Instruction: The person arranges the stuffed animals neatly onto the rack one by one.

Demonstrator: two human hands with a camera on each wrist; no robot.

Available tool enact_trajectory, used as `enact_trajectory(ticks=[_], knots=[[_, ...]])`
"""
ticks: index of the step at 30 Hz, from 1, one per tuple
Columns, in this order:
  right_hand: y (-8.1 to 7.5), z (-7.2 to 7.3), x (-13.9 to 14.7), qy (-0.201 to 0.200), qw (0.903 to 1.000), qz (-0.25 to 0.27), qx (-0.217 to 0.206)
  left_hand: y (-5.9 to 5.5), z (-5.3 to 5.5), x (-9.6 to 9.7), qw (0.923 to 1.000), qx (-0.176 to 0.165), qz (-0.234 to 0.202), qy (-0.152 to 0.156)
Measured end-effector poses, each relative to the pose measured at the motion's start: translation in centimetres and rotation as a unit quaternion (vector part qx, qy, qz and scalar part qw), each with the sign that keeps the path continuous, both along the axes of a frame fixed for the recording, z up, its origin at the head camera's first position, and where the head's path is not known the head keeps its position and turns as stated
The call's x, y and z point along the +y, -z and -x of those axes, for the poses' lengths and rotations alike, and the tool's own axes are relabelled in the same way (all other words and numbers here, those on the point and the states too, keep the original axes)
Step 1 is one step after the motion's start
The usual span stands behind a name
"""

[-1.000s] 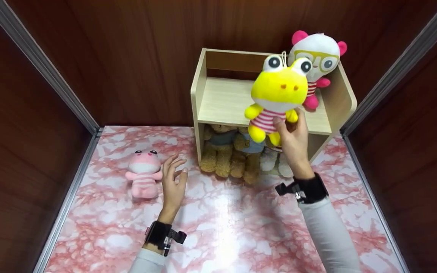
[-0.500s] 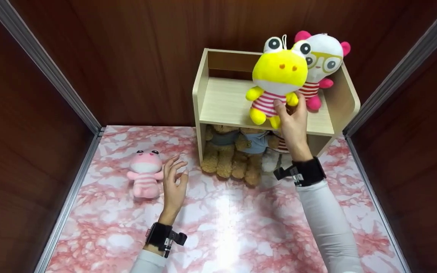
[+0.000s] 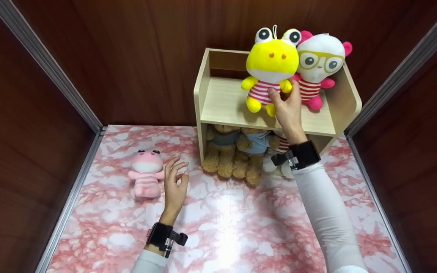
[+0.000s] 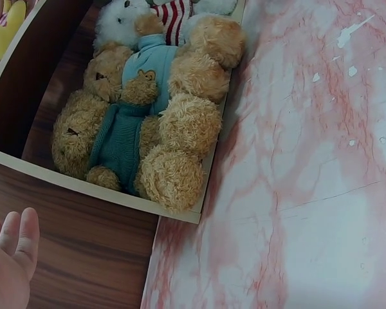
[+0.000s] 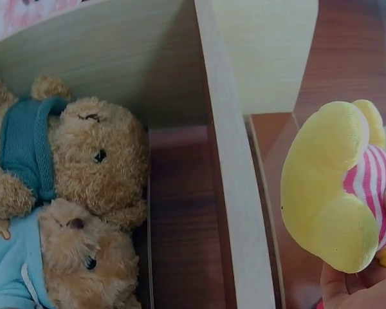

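Note:
A yellow frog plush (image 3: 272, 58) in a pink-striped top is upright over the top shelf of a small wooden rack (image 3: 222, 100). My right hand (image 3: 290, 112) grips it by the body, thumb in front; in the right wrist view the frog's legs (image 5: 328, 180) are nearest. To its right, a panda plush (image 3: 320, 64) with pink ears and yellow glasses sits on the same shelf. My left hand (image 3: 175, 185) holds nothing, its fingers loosely bent, beside a pink frog plush (image 3: 146, 174) lying on the floor. Whether the yellow frog touches the shelf, I cannot tell.
In the rack's lower compartment several teddy bears (image 3: 224, 151) sit side by side, their feet at the front edge. Dark wood-look walls (image 3: 146, 68) enclose the back and sides. Pink-and-white marbled flooring (image 3: 203, 227) lies in front of the rack.
My right hand has carried the yellow frog plush up and back over the top shelf, then slightly left, so more of the panda shows. My left hand has stayed put.

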State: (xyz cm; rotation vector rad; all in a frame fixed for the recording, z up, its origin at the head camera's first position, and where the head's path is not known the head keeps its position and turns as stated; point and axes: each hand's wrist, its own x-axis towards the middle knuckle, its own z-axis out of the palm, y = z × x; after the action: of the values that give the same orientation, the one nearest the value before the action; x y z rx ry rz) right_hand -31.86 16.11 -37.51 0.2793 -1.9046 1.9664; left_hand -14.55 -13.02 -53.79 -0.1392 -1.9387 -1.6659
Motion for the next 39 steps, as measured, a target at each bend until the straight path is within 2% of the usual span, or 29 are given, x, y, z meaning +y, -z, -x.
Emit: enact_trajectory(ticks=[3, 7, 14, 25, 30, 34, 37, 39], knots=[[0.2, 0.7, 0.0, 0.008, 0.9999, -0.005, -0.007, 0.1, 0.0, 0.0, 1.0, -0.005, -0.003, 0.0], [0.3, 1.2, 0.2, 0.034, 0.9986, -0.038, -0.015, 0.3, -0.1, -0.1, 0.9999, -0.013, -0.009, 0.002], [0.5, 2.1, 0.9, 0.077, 0.9906, -0.108, -0.033, 0.7, -0.1, -0.2, 0.9997, -0.023, -0.012, -0.003], [0.6, 3.0, 1.2, 0.116, 0.9795, -0.152, -0.064, 1.2, -0.1, -0.2, 0.9988, -0.044, -0.02, -0.009], [0.7, 3.0, 1.3, 0.113, 0.9781, -0.157, -0.075, 1.5, -0.3, -0.3, 0.9982, -0.055, -0.023, -0.009], [0.9, 2.6, 1.4, 0.088, 0.9837, -0.142, -0.066, 1.6, -0.3, -0.5, 0.9983, -0.052, -0.024, -0.013], [0.9, 1.8, 1.3, 0.063, 0.9903, -0.112, -0.054, 1.5, -0.3, -0.7, 0.9985, -0.05, -0.019, -0.013], [0.4, 0.7, 1.1, 0.051, 0.9935, -0.089, -0.051, 1.3, -0.2, -0.9, 0.9986, -0.049, -0.014, -0.014]])
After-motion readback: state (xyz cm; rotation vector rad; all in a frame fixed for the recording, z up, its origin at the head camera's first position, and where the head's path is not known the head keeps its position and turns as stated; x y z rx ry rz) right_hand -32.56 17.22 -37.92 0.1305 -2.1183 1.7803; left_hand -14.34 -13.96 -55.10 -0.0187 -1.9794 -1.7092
